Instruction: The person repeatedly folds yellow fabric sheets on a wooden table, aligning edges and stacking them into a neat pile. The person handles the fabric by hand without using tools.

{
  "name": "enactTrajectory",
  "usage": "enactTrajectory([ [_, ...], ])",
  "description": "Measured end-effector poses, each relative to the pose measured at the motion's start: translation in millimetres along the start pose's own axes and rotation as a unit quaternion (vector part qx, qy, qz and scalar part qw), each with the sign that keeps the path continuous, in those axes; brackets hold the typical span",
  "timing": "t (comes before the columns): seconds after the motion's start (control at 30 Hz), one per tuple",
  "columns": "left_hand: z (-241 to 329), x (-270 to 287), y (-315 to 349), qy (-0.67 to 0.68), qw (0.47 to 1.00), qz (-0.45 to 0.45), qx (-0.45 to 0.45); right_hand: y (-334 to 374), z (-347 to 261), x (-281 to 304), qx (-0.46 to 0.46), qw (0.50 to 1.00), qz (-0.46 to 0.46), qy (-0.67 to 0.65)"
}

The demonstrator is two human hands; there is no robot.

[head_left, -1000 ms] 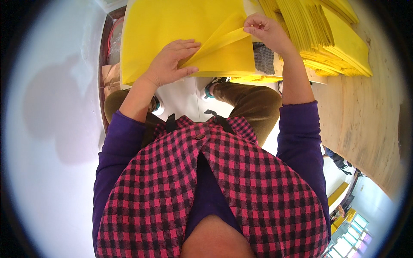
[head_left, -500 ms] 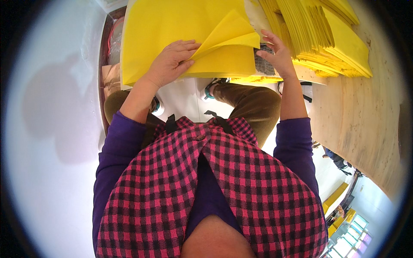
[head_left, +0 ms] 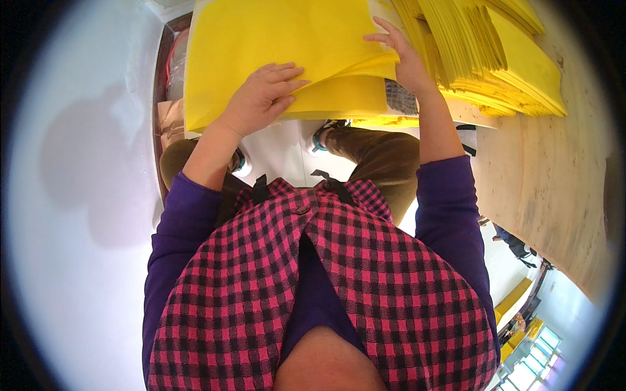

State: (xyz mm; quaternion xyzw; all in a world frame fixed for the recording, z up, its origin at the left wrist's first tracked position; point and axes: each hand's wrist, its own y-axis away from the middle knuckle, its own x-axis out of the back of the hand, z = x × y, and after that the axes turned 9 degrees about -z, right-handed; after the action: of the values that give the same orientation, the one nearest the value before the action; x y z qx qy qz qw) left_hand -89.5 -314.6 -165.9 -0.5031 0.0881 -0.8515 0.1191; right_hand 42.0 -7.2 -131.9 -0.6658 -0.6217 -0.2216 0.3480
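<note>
A pale wooden worktop (head_left: 554,169) is seen at the right, w/ a white floor (head_left: 78,195) at the left and below. A large yellow sheet (head_left: 274,45) is laid flat at the top of the view, in front of the person. The left hand (head_left: 261,98) is pressed palm-down on the sheet's near edge, fingers spread and flat, nothing gripped. The right hand (head_left: 407,58) is set at the sheet's right edge, where the material is folded over; fingers are extended and loosely curled on the fold, but whether it's actually pinched can't be told. Just right of that hand, a stack of yellow sheets (head_left: 495,58) is fanned out on the worktop. Purple sleeves and a pink-and-black checked vest (head_left: 313,293) are seen below.
</note>
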Motion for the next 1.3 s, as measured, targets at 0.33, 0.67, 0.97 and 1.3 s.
enactTrajectory([
  [0.33,6.2,-0.8,-0.8,-0.041,0.999,-0.005,0.015,29.2,-17.5,-10.2,-0.017,0.995,0.004,-0.094],
  [0.67,21.3,7.0,-1.4,-0.149,0.987,-0.041,0.045,42.2,-0.5,-22.9,0.055,0.997,-0.006,-0.055],
  [0.97,24.6,34.5,53.9,-0.256,0.959,-0.014,0.123,49.6,1.0,-30.0,0.007,0.998,-0.004,-0.063],
  [1.3,-7.5,60.7,112.9,-0.207,0.958,0.054,0.191,51.6,5.0,-38.0,-0.028,0.991,0.011,-0.128],
])
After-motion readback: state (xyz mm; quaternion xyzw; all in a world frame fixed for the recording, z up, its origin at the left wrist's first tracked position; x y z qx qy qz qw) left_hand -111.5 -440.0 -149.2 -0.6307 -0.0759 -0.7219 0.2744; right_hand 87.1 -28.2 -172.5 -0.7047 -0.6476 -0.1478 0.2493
